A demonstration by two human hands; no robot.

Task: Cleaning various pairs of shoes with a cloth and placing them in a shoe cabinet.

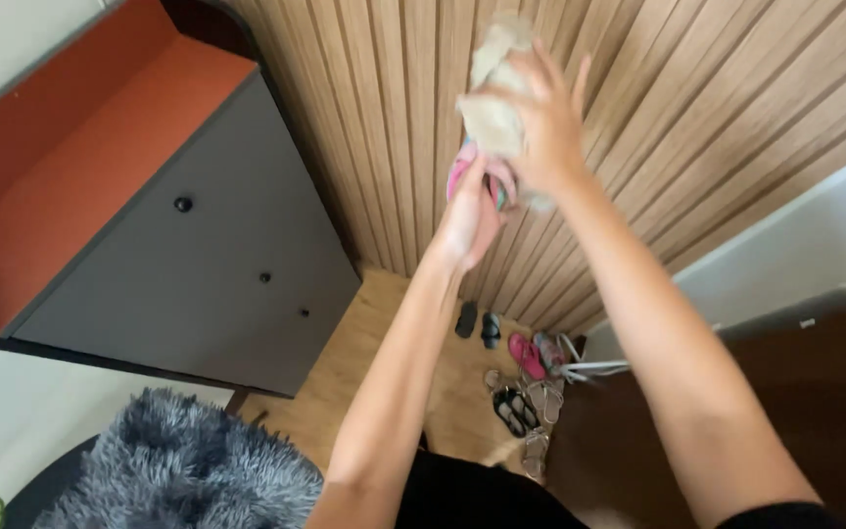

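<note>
Both arms are raised in front of the slatted wood wall (697, 88). The right hand (540, 122) is closed around a beige cloth (492, 98), fingers wrapped over its upper part, holding it up against the wall. The left hand (470, 217) is just below, its fingers closed on a pink item (472, 176) that hangs directly under the cloth and touches it; what the pink item is cannot be told. A grey cabinet (198, 284) with an orange side panel stands to the left of the wall. On the wood floor (374, 343) below the arms lie several pairs of sandals (521, 392), near the base of the wall. A grey fluffy rug (178, 460) lies at lower left. A white door (795, 245) stands at the right.
</note>
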